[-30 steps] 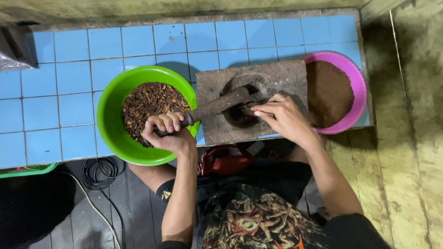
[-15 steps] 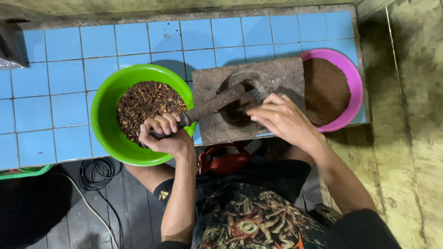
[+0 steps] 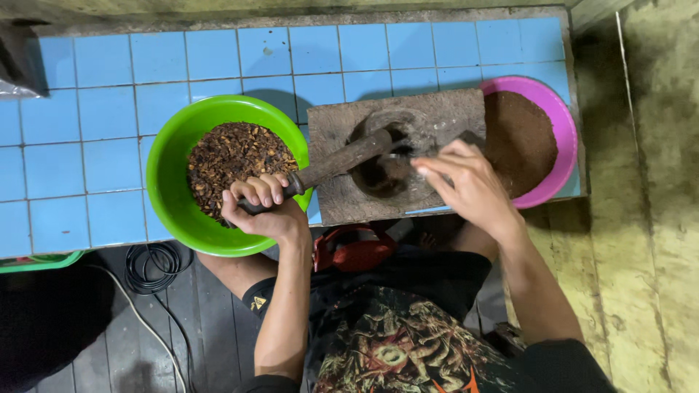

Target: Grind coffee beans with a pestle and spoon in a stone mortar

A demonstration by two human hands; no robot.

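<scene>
My left hand [image 3: 263,207] grips the handle end of a long wooden pestle [image 3: 342,160] that slants up to the right into the hollow of a square stone mortar [image 3: 429,116]. My right hand [image 3: 466,182] reaches over the mortar's hollow, fingers bent around a small metal utensil whose handle pokes out toward the right. A green bowl [image 3: 171,182] of coarse dark brown pieces sits left of the mortar, under my left hand. A pink bowl [image 3: 564,138] of fine brown powder stands to the right, touching the mortar.
Everything rests on a blue tiled counter [image 3: 87,124]. A coiled black cable [image 3: 149,266] lies on the dark wooden floor below the counter's edge. A red object [image 3: 357,251] sits by my lap. A yellowish wall [image 3: 655,182] runs along the right.
The pestle's head has shifted a little within the hollow. My right hand has moved closer over the hollow with the utensil. My left hand keeps its grip.
</scene>
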